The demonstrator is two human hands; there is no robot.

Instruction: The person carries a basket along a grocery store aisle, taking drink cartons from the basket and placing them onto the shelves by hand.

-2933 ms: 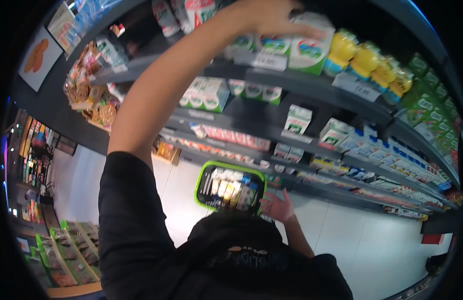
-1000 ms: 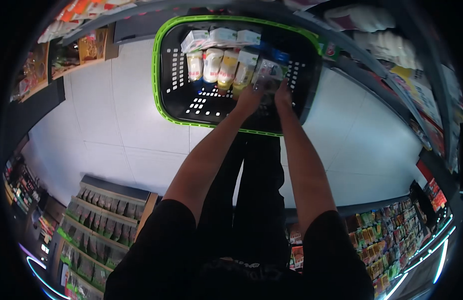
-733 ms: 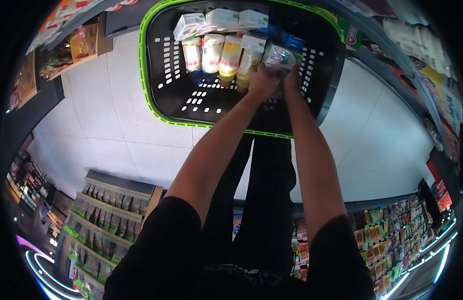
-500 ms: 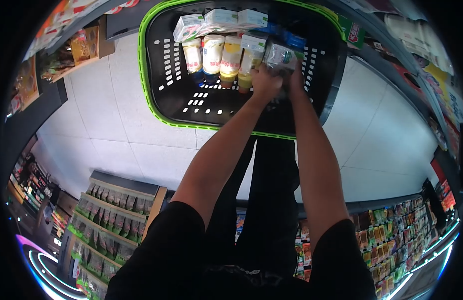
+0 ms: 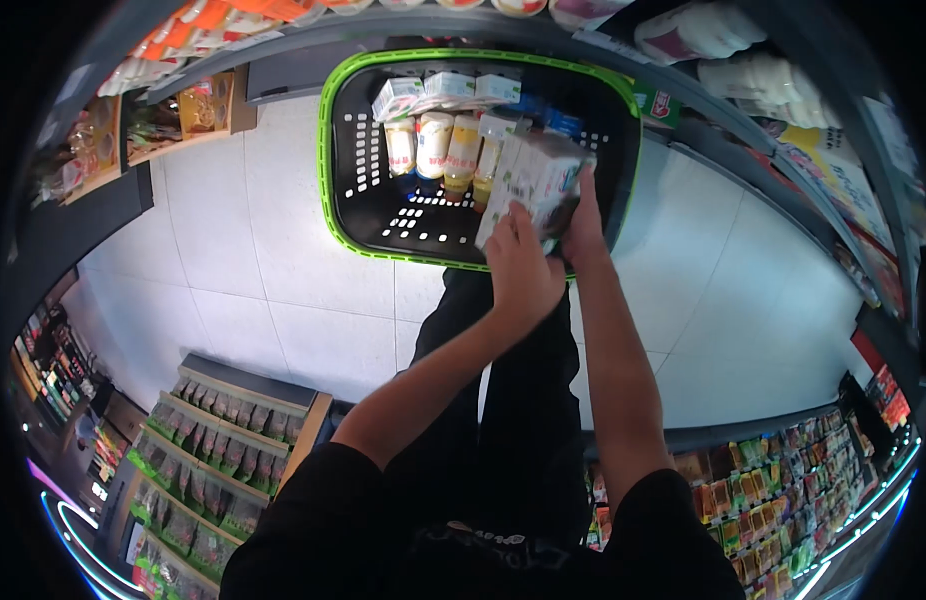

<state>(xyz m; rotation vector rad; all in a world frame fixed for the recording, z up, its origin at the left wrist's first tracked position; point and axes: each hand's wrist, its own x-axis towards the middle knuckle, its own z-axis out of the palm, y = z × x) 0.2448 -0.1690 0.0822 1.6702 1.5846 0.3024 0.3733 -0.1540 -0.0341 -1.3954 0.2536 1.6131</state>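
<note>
Over the right part of a black shopping basket with a green rim, a white printed carton pack stands tilted, held between my two hands. My left hand presses its fingers on the near face of the pack. Along the right side, my right hand grips it, thumb up by the top corner. Several bottles with pale labels and yellow or blue caps, such as this white bottle, lie in a row inside. Behind them are white boxes and a blue item, partly covered.
Shelves with white bottles curve along the upper right. A wooden display stands at the upper left. Lower left holds a rack of green packets, lower right a wall of hanging snack bags. Pale floor tiles surround the basket.
The carton pack has come up out of the basket's right side toward me, and more of it shows. My left hand has shifted down onto its near face. The view has shifted.
</note>
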